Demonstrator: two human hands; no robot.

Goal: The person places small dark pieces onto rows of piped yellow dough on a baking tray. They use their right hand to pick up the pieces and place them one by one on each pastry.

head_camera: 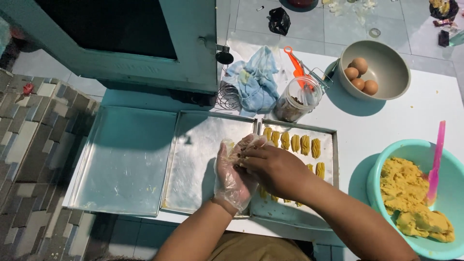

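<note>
Both hands, the gloved left (233, 176) cupping soft, sticky-looking dough (237, 153) and the bare right (270, 169) pinching it, met above the right tray (328, 131).

home kitchen, prob. | oven (125, 43) | baking trays (121, 159) | eggs (360, 75) | dough bowl (420, 198)

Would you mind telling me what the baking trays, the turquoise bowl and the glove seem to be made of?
Baking trays: likely thin aluminium, dull grey sheen with folded rims.
Turquoise bowl: probably plastic, with an even matte colour.
Glove on the left hand: thin clear plastic film, wrinkled and see-through.
</note>
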